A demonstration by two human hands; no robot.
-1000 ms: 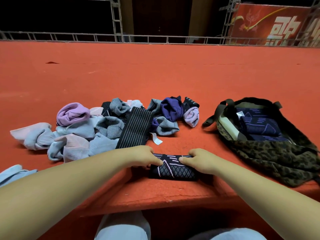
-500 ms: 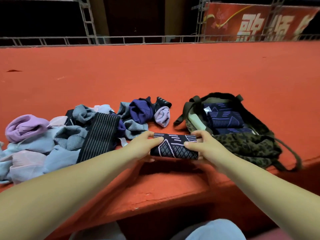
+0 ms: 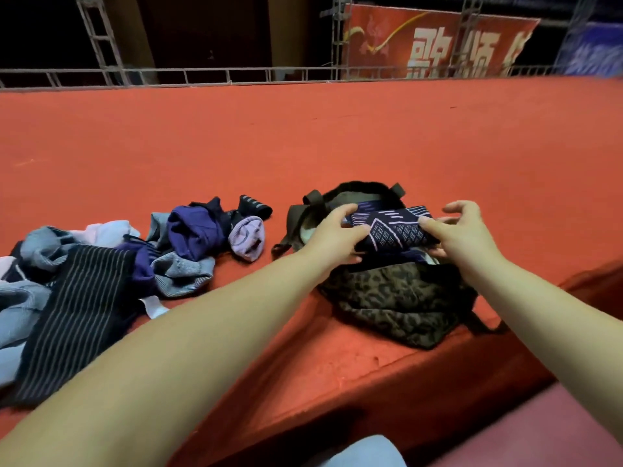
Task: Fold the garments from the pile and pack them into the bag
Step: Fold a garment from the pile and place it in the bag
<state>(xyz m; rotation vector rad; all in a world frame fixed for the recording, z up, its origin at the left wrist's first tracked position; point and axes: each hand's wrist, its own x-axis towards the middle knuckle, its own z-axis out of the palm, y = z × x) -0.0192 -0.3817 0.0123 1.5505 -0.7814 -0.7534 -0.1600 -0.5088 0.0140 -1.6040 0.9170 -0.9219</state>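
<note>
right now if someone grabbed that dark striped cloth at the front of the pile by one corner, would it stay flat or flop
It would probably flop: the striped cloth lies limp and follows the bumps of the pile under it. It looks thin and light, so one corner should lift easily. It overlaps neighbouring garments, so it may drag one along on the red carpet.

Both hands, left hand (image 3: 332, 234) and right hand (image 3: 463, 235), have carried the folded garment (image 3: 391, 227) rightward over the bag (image 3: 397, 298)
</note>
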